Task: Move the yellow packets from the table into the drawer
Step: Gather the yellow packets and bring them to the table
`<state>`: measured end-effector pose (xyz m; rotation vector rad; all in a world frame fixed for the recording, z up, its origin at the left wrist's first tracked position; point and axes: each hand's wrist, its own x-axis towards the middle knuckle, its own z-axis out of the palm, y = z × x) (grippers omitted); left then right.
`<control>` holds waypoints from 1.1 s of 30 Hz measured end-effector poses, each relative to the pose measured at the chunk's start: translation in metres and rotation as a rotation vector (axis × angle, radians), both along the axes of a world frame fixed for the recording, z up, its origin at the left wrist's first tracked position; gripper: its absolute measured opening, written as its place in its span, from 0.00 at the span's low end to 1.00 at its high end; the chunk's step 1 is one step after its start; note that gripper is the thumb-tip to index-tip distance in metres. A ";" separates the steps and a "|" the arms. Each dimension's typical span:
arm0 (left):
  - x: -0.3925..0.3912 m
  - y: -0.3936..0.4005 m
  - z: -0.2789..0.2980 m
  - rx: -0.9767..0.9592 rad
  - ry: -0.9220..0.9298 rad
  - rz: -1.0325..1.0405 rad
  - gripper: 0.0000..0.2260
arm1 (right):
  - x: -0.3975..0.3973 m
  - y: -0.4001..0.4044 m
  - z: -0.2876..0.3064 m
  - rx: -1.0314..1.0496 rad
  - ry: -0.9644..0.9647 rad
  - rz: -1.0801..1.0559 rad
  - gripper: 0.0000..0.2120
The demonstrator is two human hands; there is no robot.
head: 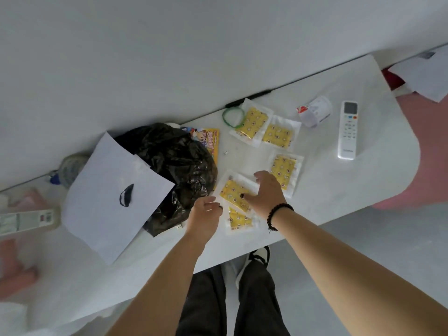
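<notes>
Several yellow packets in clear wrappers lie on the white table (339, 190). Two sit at the back (254, 121) (277, 135), and one lies at the right (283, 170). My right hand (266, 192), with a bead bracelet on its wrist, spreads over a nearer packet (231, 190), thumb and fingertips touching it while it lies flat. Another packet (238, 219) lies by the table's front edge, between my hands. My left hand (204, 214) hovers next to it with loosely curled fingers, holding nothing. No drawer is in view.
A crumpled black plastic bag (169, 166) and a white paper sheet (114, 190) lie left of my hands. A colourful packet (209, 141), a green ring (234, 117), a black pen (249, 97), a white roll (315, 111) and a white remote (348, 129) lie farther back.
</notes>
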<state>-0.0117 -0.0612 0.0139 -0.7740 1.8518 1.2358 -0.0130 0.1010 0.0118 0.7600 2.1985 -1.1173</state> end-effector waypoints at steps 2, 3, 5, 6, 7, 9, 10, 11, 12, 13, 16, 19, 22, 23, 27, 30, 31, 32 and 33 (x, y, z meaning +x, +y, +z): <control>0.000 -0.001 -0.015 -0.047 0.040 0.026 0.18 | -0.004 -0.006 -0.020 0.083 0.023 0.159 0.33; -0.001 -0.001 -0.021 -0.070 0.061 0.034 0.19 | -0.005 -0.009 -0.028 0.133 0.046 0.237 0.35; 0.000 0.000 -0.030 -0.118 0.076 0.036 0.20 | -0.007 -0.012 -0.044 0.224 0.083 0.356 0.37; 0.002 0.000 -0.035 -0.137 0.076 0.022 0.20 | -0.008 -0.013 -0.049 0.272 0.101 0.395 0.37; 0.005 0.000 -0.037 -0.151 0.084 -0.006 0.20 | -0.008 -0.014 -0.053 0.318 0.121 0.421 0.37; 0.015 -0.001 -0.042 -0.168 0.142 -0.108 0.21 | -0.009 -0.015 -0.057 0.377 0.147 0.422 0.37; 0.019 -0.001 -0.043 -0.170 0.171 -0.156 0.22 | -0.011 -0.015 -0.058 0.391 0.144 0.415 0.38; 0.022 0.001 -0.045 -0.170 0.194 -0.191 0.23 | -0.014 -0.015 -0.058 0.399 0.127 0.413 0.39; 0.025 0.003 -0.047 -0.172 0.212 -0.215 0.24 | -0.017 -0.014 -0.058 0.405 0.105 0.412 0.39; 0.026 0.005 -0.049 -0.172 0.221 -0.231 0.25 | -0.021 -0.013 -0.058 0.411 0.080 0.408 0.39; 0.026 0.015 -0.050 -0.189 0.237 -0.254 0.27 | -0.030 -0.009 -0.058 0.423 0.044 0.391 0.31; 0.023 0.027 -0.051 -0.289 0.283 -0.320 0.30 | -0.031 0.005 -0.056 0.323 0.116 0.265 0.21; 0.015 0.037 -0.053 -0.326 0.279 -0.387 0.27 | -0.023 0.025 -0.052 0.222 0.205 0.040 0.16; 0.012 0.039 -0.054 -0.324 0.251 -0.421 0.24 | -0.018 0.033 -0.049 0.204 0.232 -0.035 0.13; -0.001 0.046 -0.052 -0.222 0.223 -0.534 0.09 | 0.011 0.061 -0.034 0.058 0.276 -0.414 0.10; -0.005 0.048 -0.049 -0.066 0.215 -0.380 0.06 | 0.031 0.069 -0.022 -0.171 0.242 -0.643 0.11; -0.006 0.047 -0.048 0.000 0.190 -0.317 0.05 | 0.036 0.069 -0.020 -0.242 0.231 -0.668 0.11; -0.006 0.048 -0.045 0.084 0.155 -0.246 0.04 | 0.039 0.067 -0.018 -0.292 0.222 -0.666 0.11; -0.007 0.049 -0.043 0.169 0.118 -0.174 0.05 | 0.040 0.063 -0.017 -0.319 0.218 -0.653 0.11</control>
